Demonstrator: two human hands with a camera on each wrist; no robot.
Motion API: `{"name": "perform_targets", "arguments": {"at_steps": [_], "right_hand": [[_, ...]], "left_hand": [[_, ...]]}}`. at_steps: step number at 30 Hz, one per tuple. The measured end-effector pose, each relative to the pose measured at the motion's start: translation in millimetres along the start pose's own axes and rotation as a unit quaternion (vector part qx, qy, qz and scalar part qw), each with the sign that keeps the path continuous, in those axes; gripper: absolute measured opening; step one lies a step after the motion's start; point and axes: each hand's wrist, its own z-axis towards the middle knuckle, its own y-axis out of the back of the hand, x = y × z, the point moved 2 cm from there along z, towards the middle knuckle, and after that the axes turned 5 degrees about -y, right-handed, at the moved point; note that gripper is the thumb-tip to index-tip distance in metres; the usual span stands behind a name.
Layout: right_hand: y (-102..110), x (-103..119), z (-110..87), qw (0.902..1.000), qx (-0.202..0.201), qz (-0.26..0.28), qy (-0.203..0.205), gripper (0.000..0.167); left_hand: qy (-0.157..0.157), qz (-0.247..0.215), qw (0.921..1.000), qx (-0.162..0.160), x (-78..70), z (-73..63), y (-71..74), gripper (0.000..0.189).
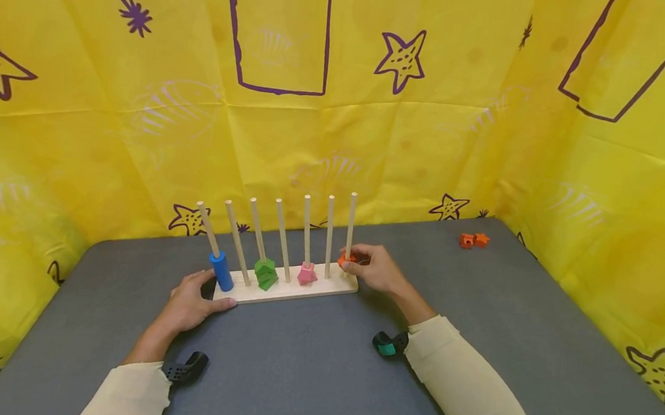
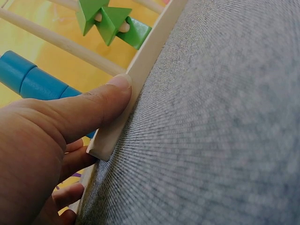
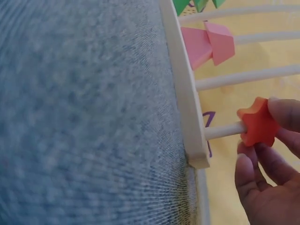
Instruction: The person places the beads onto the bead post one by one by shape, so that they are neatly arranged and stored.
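Note:
A wooden peg stand [image 1: 325, 287] with a row of upright pegs rests on the grey table. My left hand [image 1: 189, 302] grips its left end, the thumb lying along the front edge. Blue cylinders [image 2: 42, 83] are stacked on the leftmost peg beside that hand. At the other end, my right hand [image 1: 380, 270] pinches an orange star block [image 3: 258, 122]. The star is around the rightmost peg, above the base with bare peg below it. Green triangular blocks [image 1: 265, 274] and pink pentagon-like blocks [image 1: 306, 274] sit low on two middle pegs.
Two loose orange blocks [image 1: 467, 241] lie close together at the back right of the grey table [image 1: 294, 369]. A yellow cloth [image 1: 339, 129] with star and fish drawings hangs behind the table and along its sides.

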Motion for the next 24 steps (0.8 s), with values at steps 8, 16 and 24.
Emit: {"name": "perform_targets", "arguments": {"at_steps": [8,16,24], "right_hand": [[-1.6,-7.6,-1.8,0.9997,0.018,-0.014,-0.001,0.023],[-0.8,-16.1,-2.6,0.9995,0.021,-0.022,0.01,0.021],[3.2,-17.9,-3.8,0.9991,0.013,-0.038,-0.013,0.021]], "left_hand": [[0.006,0.003,1.0,0.0,-1.3,-0.6,0.6,0.095],[0.007,0.005,1.0,0.002,-2.3,-1.3,1.0,0.095],[0.013,0.002,0.9999,0.006,-1.6,-1.0,1.0,0.097]]}}
